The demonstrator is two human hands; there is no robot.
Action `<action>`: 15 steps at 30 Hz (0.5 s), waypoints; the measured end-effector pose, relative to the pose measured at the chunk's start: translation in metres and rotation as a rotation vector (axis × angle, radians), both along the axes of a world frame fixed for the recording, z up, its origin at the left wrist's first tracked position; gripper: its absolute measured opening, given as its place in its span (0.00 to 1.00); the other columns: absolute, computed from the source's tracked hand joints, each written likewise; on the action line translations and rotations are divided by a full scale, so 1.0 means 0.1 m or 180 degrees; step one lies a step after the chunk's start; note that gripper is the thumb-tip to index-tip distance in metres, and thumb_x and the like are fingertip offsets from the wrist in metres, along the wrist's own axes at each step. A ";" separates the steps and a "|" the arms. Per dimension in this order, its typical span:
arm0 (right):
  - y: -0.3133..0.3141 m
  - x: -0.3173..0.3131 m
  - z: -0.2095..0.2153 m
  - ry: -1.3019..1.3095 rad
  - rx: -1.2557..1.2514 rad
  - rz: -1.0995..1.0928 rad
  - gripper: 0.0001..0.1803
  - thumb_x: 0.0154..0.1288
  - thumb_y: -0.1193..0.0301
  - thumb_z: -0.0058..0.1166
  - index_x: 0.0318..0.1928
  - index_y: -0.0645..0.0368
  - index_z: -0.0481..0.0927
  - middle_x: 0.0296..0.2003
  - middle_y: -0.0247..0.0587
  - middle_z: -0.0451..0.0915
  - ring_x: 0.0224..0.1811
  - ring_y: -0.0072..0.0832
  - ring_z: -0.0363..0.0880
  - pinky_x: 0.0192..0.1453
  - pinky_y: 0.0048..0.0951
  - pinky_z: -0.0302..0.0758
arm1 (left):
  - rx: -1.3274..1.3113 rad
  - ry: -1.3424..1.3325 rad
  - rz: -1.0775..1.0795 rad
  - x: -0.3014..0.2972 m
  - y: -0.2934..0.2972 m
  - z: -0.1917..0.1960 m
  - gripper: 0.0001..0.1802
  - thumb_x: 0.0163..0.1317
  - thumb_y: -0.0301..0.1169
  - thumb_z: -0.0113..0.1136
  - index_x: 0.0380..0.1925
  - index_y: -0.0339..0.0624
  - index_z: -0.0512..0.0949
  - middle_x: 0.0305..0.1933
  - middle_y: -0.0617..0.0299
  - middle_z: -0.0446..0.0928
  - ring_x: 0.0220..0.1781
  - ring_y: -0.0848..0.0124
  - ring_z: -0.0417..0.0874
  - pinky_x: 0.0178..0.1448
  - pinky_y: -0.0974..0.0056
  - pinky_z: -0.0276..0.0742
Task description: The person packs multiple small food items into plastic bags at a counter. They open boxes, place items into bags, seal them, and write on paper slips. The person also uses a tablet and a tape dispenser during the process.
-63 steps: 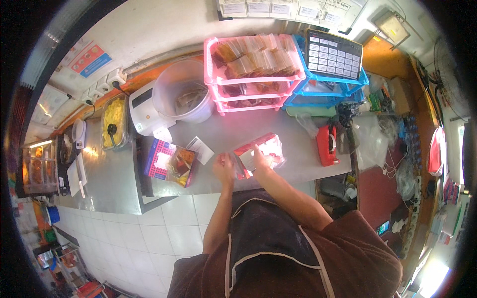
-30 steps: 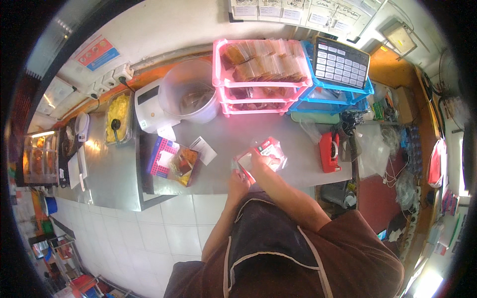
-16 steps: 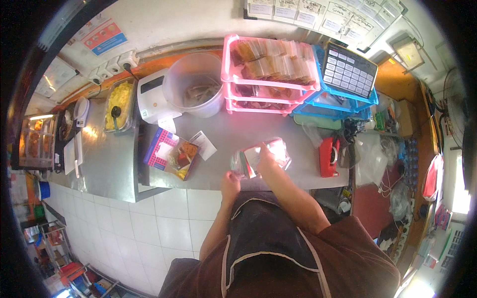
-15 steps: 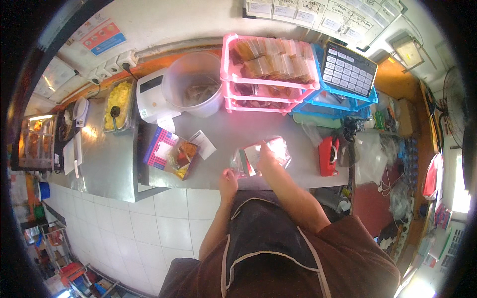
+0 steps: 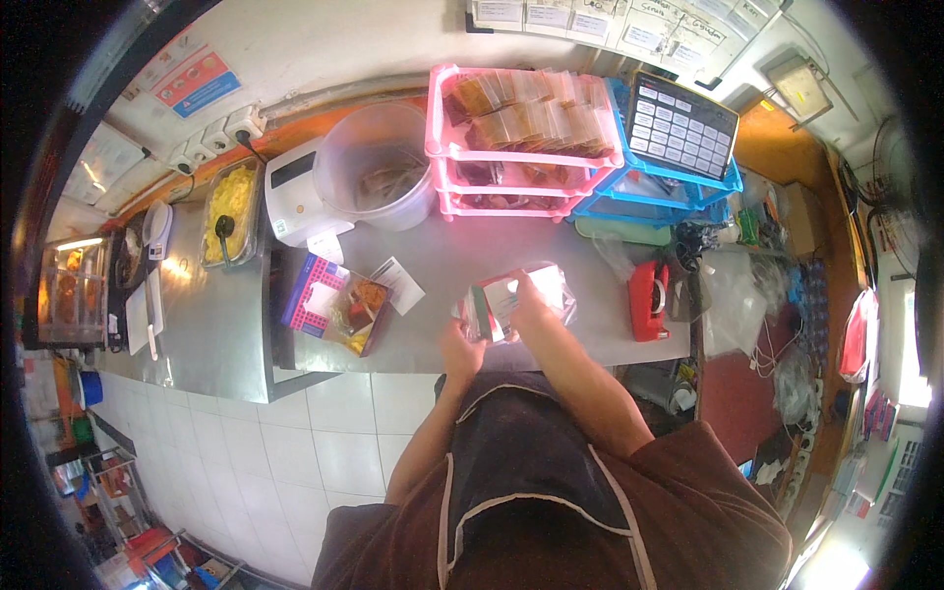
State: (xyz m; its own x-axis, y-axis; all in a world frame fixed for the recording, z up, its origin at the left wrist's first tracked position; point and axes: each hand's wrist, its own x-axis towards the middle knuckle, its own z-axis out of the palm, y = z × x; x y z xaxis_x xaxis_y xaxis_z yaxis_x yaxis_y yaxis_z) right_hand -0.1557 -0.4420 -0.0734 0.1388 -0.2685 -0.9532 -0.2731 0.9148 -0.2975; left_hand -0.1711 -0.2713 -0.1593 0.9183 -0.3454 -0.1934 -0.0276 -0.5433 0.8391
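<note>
A white box [image 5: 543, 285] with green and red at its left end lies on the steel counter, wrapped in a clear plastic bag. My left hand [image 5: 463, 346] is closed on the bag at the box's near left corner. Across the top of the box reaches my right hand [image 5: 531, 307], its fingers bent against the wrapped box; their tips are small and partly hidden. To the left stands an open purple-and-pink carton [image 5: 313, 303] with bagged food [image 5: 366, 301] in it, beside a white paper slip [image 5: 398, 285].
Right of the box stands a red tape dispenser [image 5: 646, 303]. Behind are a pink tiered rack [image 5: 526, 157] with small brown packets, a blue rack [image 5: 644, 208] bearing a tablet [image 5: 682, 126], a translucent tub [image 5: 379, 167] and a white printer [image 5: 298, 202]. A tray of yellow food [image 5: 232, 211] sits left.
My left hand has moved right and forward, from the bag's loose edge up against the box. My right hand stays on top of the box. The view has shifted slightly.
</note>
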 end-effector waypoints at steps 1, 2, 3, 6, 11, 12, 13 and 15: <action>0.01 0.01 -0.06 0.0023 0.0008 -0.0009 0.35 0.58 0.47 0.65 0.62 0.51 0.75 0.58 0.43 0.79 0.67 0.49 0.70 0.65 0.79 0.50 | 0.0277 -0.0009 -0.0158 -0.05 -0.01 -0.02 0.21 0.50 0.26 0.70 0.43 0.34 0.74 0.37 0.47 0.80 0.37 0.52 0.84 0.45 0.50 0.79; 0.05 0.02 -0.13 0.0053 0.0022 -0.0019 0.35 0.59 0.47 0.65 0.62 0.51 0.75 0.57 0.43 0.79 0.65 0.48 0.72 0.65 0.77 0.54 | 0.0502 -0.0014 -0.0339 -0.09 -0.01 -0.03 0.21 0.49 0.25 0.69 0.43 0.33 0.75 0.37 0.45 0.80 0.38 0.49 0.83 0.45 0.49 0.78; 0.09 0.03 -0.20 0.0080 -0.0047 -0.0095 0.35 0.60 0.48 0.64 0.63 0.51 0.74 0.56 0.42 0.80 0.63 0.47 0.75 0.63 0.74 0.59 | 0.0427 -0.0083 -0.0312 -0.11 -0.01 -0.03 0.20 0.50 0.25 0.69 0.43 0.34 0.75 0.38 0.44 0.80 0.39 0.47 0.83 0.46 0.48 0.78; 0.21 0.00 -0.32 0.0093 -0.0396 -0.0374 0.32 0.66 0.50 0.61 0.64 0.53 0.72 0.54 0.41 0.81 0.55 0.43 0.81 0.58 0.60 0.73 | 0.0175 -0.0302 -0.0076 -0.11 -0.01 0.05 0.18 0.53 0.26 0.67 0.44 0.36 0.76 0.40 0.42 0.79 0.42 0.43 0.82 0.47 0.46 0.77; 0.32 -0.16 -0.36 -0.0806 -0.0034 -0.0058 0.27 0.73 0.56 0.56 0.65 0.55 0.71 0.52 0.42 0.81 0.48 0.40 0.85 0.52 0.45 0.82 | 0.0510 -0.1317 0.0441 0.17 0.01 0.27 0.14 0.59 0.28 0.64 0.45 0.38 0.78 0.41 0.42 0.78 0.45 0.42 0.81 0.47 0.46 0.77; 0.33 -0.18 -0.39 -0.0834 -0.0027 -0.0059 0.26 0.73 0.56 0.56 0.65 0.55 0.71 0.52 0.42 0.81 0.49 0.40 0.85 0.52 0.45 0.82 | 0.0526 -0.0968 0.0312 0.22 -0.01 0.30 0.13 0.60 0.29 0.63 0.44 0.38 0.78 0.40 0.43 0.78 0.44 0.43 0.81 0.47 0.47 0.77; 0.33 -0.19 -0.43 -0.0846 -0.0030 -0.0062 0.26 0.73 0.57 0.56 0.64 0.55 0.71 0.52 0.42 0.81 0.49 0.40 0.84 0.52 0.45 0.82 | 0.0474 -0.0754 0.0231 0.27 -0.03 0.32 0.12 0.62 0.31 0.63 0.43 0.37 0.79 0.39 0.44 0.78 0.43 0.44 0.81 0.47 0.47 0.77; 0.33 -0.17 -0.57 -0.0912 -0.0002 -0.0066 0.25 0.74 0.57 0.55 0.64 0.56 0.71 0.52 0.43 0.81 0.50 0.40 0.84 0.53 0.44 0.81 | 0.0268 -0.0709 0.0250 0.34 -0.07 0.37 0.12 0.64 0.33 0.61 0.42 0.37 0.79 0.37 0.46 0.79 0.40 0.46 0.81 0.46 0.48 0.77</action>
